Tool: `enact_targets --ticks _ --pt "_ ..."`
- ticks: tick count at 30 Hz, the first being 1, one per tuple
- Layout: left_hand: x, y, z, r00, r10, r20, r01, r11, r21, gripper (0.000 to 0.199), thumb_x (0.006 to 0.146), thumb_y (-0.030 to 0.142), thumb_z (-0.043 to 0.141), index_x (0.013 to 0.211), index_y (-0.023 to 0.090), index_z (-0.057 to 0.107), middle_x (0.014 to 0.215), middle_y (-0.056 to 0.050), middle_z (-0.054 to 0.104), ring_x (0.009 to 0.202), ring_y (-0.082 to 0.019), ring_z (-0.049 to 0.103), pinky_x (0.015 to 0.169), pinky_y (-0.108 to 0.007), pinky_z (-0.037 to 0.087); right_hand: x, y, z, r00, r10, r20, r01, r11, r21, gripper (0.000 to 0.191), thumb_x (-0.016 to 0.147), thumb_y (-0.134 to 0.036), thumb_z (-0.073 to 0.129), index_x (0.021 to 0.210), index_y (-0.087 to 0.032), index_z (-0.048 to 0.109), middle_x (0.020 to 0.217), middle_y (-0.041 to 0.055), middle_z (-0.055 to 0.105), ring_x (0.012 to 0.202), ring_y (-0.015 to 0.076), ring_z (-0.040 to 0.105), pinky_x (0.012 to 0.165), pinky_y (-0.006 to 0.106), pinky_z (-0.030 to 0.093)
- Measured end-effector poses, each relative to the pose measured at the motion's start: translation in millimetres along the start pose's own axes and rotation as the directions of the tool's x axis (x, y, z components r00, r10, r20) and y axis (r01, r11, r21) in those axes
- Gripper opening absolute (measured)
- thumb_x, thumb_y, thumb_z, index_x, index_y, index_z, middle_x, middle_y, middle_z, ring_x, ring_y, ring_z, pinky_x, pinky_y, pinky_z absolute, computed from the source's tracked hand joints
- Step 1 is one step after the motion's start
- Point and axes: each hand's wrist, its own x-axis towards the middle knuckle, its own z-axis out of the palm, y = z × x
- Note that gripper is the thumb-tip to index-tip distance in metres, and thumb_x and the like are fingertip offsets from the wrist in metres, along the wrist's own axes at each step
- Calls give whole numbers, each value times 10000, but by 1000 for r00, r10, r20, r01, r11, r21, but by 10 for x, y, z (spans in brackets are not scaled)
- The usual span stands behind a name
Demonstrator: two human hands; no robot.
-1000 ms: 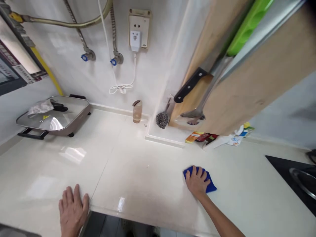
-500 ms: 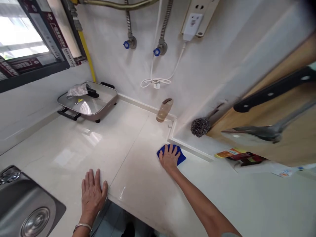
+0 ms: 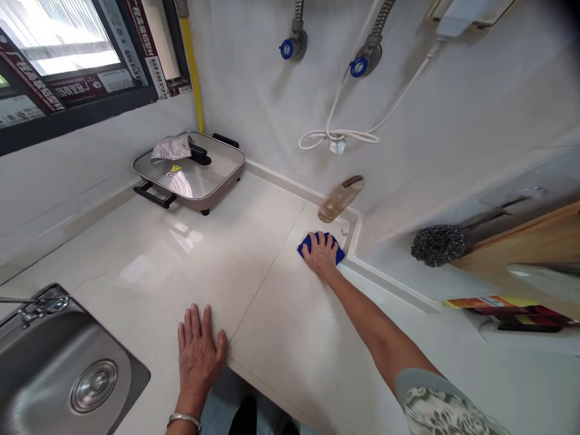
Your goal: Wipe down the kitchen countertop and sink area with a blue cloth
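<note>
My right hand [image 3: 322, 258] presses a blue cloth [image 3: 339, 255] flat on the white countertop [image 3: 254, 241], near the inner corner of the low ledge. Its fingers are spread over the cloth. A clear brownish holder [image 3: 341, 199] on the wall is just beyond that hand. My left hand [image 3: 199, 350] rests palm down at the counter's front edge, fingers apart, with nothing in it and a bangle on the wrist.
At the back left corner sits an electric pan [image 3: 194, 169] with a glass lid and a grey cloth on it. A steel sink [image 3: 67, 368] is at the lower left. A wire scrubber [image 3: 438, 244] hangs at the right, beside a wooden board [image 3: 521, 248].
My right hand and the blue cloth have slid farther back on the counter, closer to the ledge corner. The view has shifted, showing more of the sink. My left hand still lies flat.
</note>
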Motion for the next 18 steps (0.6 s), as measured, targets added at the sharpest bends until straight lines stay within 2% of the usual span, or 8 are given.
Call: enact_targets --ticks 3,7,12,15,18 --pt "0 -29 9 1000 4 29 -3 1000 -18 670 948 389 374 1542 97 265 1674 -188 94 1547 -334 72 1243 -584 138 145 0 -61 999 -12 32 11 999 41 596 970 -417 308 1491 -132 357 1590 166 271 1432 424 167 1130 602 154" --pt "30 -62 11 998 -29 59 28 1000 8 675 949 416 334 1529 75 286 1656 -231 140 1548 -340 47 1234 -595 131 -34 -148 -145 999 11 52 -13 999 35 606 979 -425 287 1507 -134 337 1612 158 236 1462 408 121 1152 607 104" --pt "122 -8 -21 999 -16 52 15 1000 15 697 941 444 242 1489 26 342 1615 -282 209 1535 -372 90 1211 -615 146 -598 -409 -214 994 -22 111 18 999 39 632 973 -525 296 1530 -225 315 1637 81 226 1492 370 88 1177 597 73" --pt "142 24 -51 1000 10 26 -11 1000 11 736 921 471 209 1466 3 368 1583 -313 248 1518 -410 140 1186 -638 189 -1064 -498 -309 980 -123 156 94 979 182 658 974 -525 300 1537 -186 290 1651 106 171 1504 395 8 1184 625 33" --pt "128 -19 -53 999 37 10 -37 999 -8 749 873 468 281 1468 23 375 1567 -306 296 1499 -434 191 1144 -677 251 -1574 -474 -440 960 -231 159 177 938 298 670 968 -534 334 1539 -187 277 1659 116 128 1509 392 -22 1197 631 25"
